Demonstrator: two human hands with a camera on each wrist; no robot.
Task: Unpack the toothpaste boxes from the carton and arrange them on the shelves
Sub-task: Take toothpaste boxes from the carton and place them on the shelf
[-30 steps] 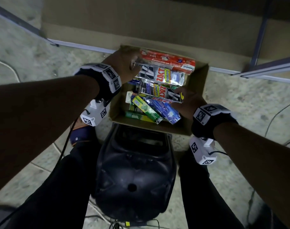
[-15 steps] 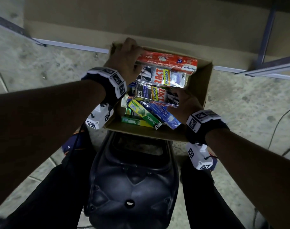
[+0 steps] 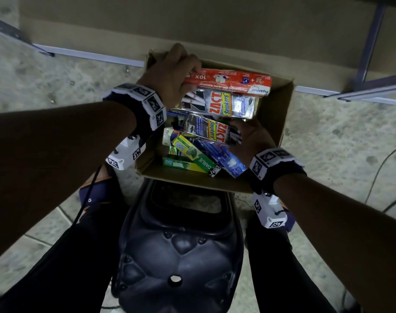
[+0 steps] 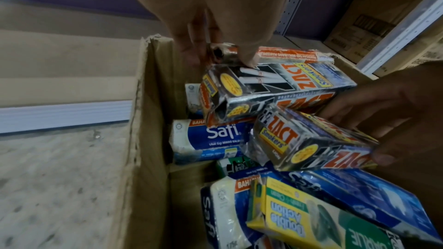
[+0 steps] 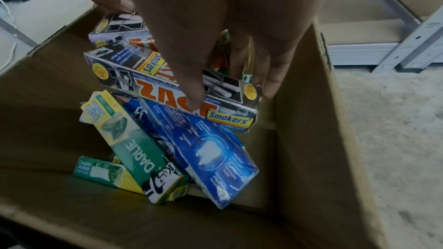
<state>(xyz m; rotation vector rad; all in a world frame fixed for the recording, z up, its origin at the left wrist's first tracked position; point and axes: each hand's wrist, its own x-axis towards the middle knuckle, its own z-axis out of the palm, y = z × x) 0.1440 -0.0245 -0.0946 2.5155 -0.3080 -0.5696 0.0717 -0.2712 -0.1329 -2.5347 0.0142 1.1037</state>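
An open brown carton (image 3: 274, 114) stands on the floor with several toothpaste boxes inside. My left hand (image 3: 176, 77) grips the left end of a red Pepsodent box (image 3: 228, 81) at the carton's far side. In the left wrist view the left hand (image 4: 220, 52) has its thumb against the silver Zact box (image 4: 275, 80) lying just under it. My right hand (image 3: 244, 136) holds the right end of a second Zact box (image 3: 210, 132). The right wrist view shows the right hand (image 5: 230, 96) with its thumb on top of that Zact box (image 5: 167, 90) and its fingers round the end.
Loose in the carton lie a green-yellow Darlie box (image 3: 194, 154), a blue Safi box (image 3: 226, 159) and more below. A black plastic stool (image 3: 179, 245) sits between my legs, close to the carton. Metal shelf rails (image 3: 368, 91) and a cardboard-lined shelf (image 3: 192, 23) lie beyond. Cables (image 3: 377, 172) trail on the floor at right.
My left hand has moved a little further over the red box's left end. The right hand keeps hold of the lower Zact box. The view has shifted slightly.
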